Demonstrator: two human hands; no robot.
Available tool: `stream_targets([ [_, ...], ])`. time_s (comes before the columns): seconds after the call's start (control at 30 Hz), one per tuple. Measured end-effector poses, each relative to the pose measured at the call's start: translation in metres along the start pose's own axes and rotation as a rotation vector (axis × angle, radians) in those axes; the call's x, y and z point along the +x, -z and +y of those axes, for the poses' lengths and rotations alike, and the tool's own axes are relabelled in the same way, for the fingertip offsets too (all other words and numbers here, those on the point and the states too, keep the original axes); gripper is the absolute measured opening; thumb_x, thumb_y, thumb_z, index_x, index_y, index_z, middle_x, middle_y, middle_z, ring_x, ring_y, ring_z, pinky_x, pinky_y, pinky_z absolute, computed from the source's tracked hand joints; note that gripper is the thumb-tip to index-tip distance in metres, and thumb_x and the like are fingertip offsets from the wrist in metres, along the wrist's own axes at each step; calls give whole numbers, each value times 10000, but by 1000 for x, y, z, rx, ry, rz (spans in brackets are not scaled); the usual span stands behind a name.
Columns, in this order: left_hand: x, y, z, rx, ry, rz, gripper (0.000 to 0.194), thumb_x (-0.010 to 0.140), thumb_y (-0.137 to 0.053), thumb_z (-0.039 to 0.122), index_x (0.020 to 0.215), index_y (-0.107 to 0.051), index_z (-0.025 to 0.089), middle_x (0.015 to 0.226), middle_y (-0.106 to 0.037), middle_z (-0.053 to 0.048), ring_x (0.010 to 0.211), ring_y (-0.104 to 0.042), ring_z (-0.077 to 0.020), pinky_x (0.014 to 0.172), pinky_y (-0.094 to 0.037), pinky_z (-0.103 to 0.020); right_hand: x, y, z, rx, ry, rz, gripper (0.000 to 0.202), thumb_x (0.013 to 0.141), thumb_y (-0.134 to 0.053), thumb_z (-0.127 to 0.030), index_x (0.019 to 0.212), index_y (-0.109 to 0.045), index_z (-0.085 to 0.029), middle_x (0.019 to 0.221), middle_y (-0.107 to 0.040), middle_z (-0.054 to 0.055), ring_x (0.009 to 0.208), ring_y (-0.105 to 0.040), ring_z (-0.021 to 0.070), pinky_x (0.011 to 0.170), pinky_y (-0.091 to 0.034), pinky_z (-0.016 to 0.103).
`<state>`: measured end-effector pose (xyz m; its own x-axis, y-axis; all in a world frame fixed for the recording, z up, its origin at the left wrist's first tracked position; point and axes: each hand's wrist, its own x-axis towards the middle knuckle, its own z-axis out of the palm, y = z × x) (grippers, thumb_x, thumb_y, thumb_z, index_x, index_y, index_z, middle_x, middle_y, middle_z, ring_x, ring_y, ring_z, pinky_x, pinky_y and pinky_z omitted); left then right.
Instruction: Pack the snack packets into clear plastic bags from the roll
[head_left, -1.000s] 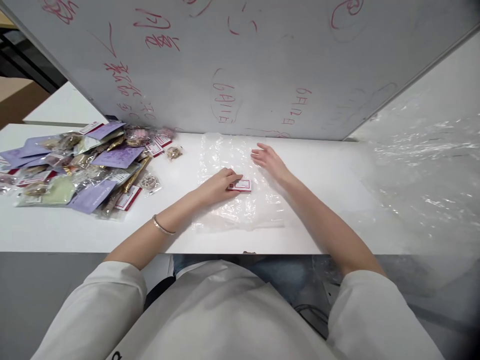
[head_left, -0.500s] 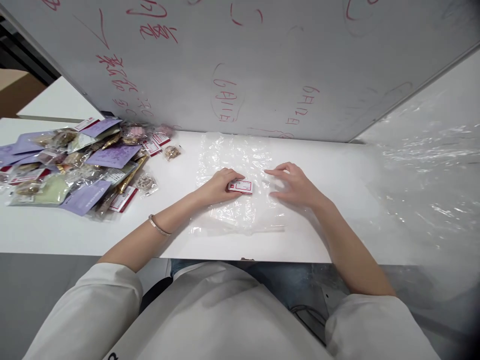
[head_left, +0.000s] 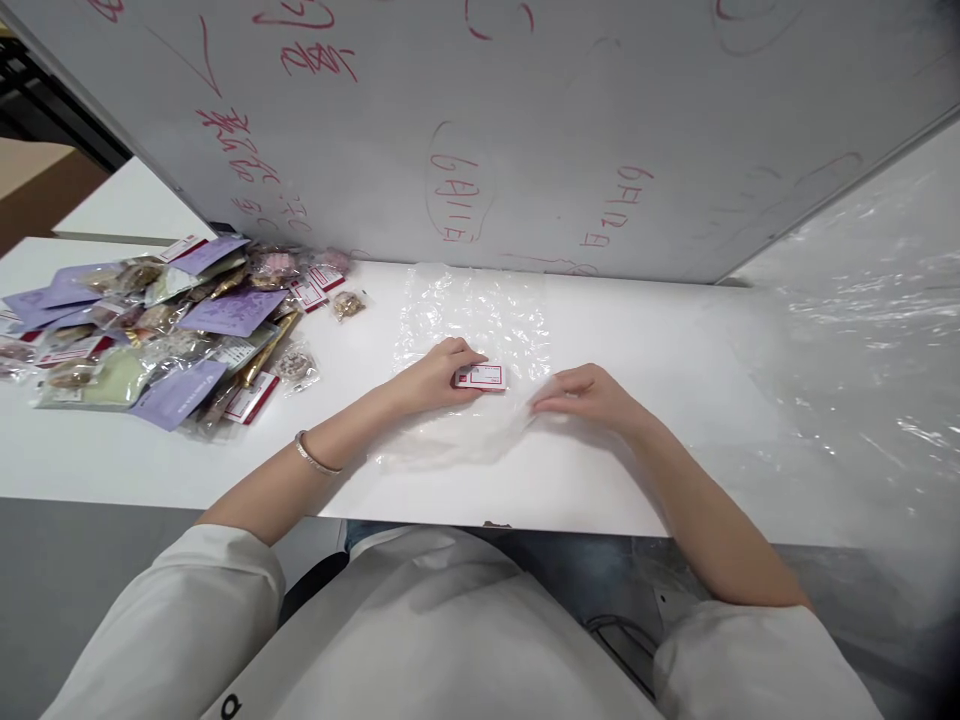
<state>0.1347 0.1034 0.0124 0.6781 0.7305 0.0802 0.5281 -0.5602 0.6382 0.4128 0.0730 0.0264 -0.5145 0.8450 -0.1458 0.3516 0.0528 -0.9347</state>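
Observation:
My left hand (head_left: 441, 375) is closed around the left end of a small white box with a red border (head_left: 484, 377), which sits on a sheet of clear plastic wrap (head_left: 472, 310). To its right, my right hand (head_left: 581, 395) pinches the near right part of the wrap between thumb and fingers, raising that edge off the table. The wrap lies under the box and spreads out beyond it toward the board.
On the left lies a heap of packets, with purple pouches (head_left: 232, 312), red-and-white packs (head_left: 251, 397) and clear-wrapped pieces (head_left: 296, 365). A whiteboard with red writing (head_left: 540, 120) stands behind the white table (head_left: 300, 470). More plastic film (head_left: 877, 360) hangs at the right.
My right hand has gone from spread fingers to a pinch on the wrap, lifting its near right edge. My left hand stays on the box.

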Motion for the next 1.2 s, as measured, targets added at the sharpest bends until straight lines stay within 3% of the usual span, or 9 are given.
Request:
stream_targets([
  [0.27, 1, 26, -23, -264, 46, -134, 333, 982, -474, 404, 1209, -653, 238, 1169, -698, -104, 1096, -645, -239, 927, -528, -416, 16, -5, 17, 308, -132, 354, 365, 790, -737, -539, 836, -562, -223, 813, -702, -9, 617, -698, 140, 640, -604, 327],
  [0.4, -9, 47, -19, -175, 282, 585, 412, 1012, -253, 226, 1332, -512, 222, 1280, -637, -110, 1138, -635, -189, 940, -540, -391, 23, -11, 18, 300, -162, 379, 383, 803, -715, -556, 859, -530, -226, 821, -685, -18, 562, -675, 122, 557, -587, 290],
  [0.5, -21, 44, 4, 115, 99, 960, 369, 1015, -263, 225, 1304, -491, 259, 1281, -615, -85, 1198, -598, -174, 1010, -511, -399, 28, -13, 17, 294, -186, 399, 390, 800, -716, -558, 856, -514, -229, 810, -676, -25, 539, -654, 112, 547, -591, 293],
  [0.6, -26, 17, 23, 302, -318, 366, 331, 985, -467, 325, 1300, -534, 251, 1337, -623, -99, 1274, -573, -229, 1038, -507, -414, 32, -13, 19, 285, -199, 413, 401, 793, -720, -558, 834, -491, -232, 787, -666, -28, 509, -615, 98, 547, -595, 306],
  [0.7, -22, -13, 26, 417, -296, 50, 451, 948, -539, 297, 1378, -504, 167, 1432, -562, -162, 1377, -483, -305, 1154, -391, -500, 33, -14, 22, 237, -216, 431, 386, 812, -691, -556, 822, -479, -233, 805, -668, -7, 523, -623, 117, 555, -593, 330],
  [0.87, -14, -25, 14, 431, -175, 11, 494, 948, -424, 131, 1441, -444, 156, 1464, -527, -169, 1398, -456, -284, 1162, -362, -504, 23, -22, 12, -283, -33, 605, 526, 822, -650, -524, 1251, -531, -243, 1359, -586, 142, 1092, -665, 320, 941, -539, 565],
  [0.97, -11, -16, 11, 371, -209, 1, 508, 909, -450, 98, 1414, -467, 147, 1425, -545, -187, 1329, -515, -294, 1073, -449, -483, 19, -29, 5, -625, 261, 264, 795, 789, -673, -472, 1496, -397, -239, 1565, -416, 81, 1443, -367, 362, 1193, -273, 611],
  [1.07, -8, -4, 9, 286, -197, -40, 537, 870, -447, 69, 1398, -487, 157, 1406, -558, -172, 1240, -576, -273, 1000, -493, -430, 22, -32, 8, -653, 312, 46, 619, 891, -503, -345, 1502, -429, -270, 1524, -485, 8, 1409, -439, 283, 1180, -332, 533],
  [1.2, -5, 22, 5, 74, -21, -138, 408, 875, -505, 170, 1272, -596, 197, 1214, -680, -106, 1038, -660, -214, 858, -520, -322, 29, -24, 16, -520, 175, 127, 391, 959, -417, -355, 1260, -666, -336, 1232, -713, -18, 1094, -668, 248, 972, -502, 458],
])
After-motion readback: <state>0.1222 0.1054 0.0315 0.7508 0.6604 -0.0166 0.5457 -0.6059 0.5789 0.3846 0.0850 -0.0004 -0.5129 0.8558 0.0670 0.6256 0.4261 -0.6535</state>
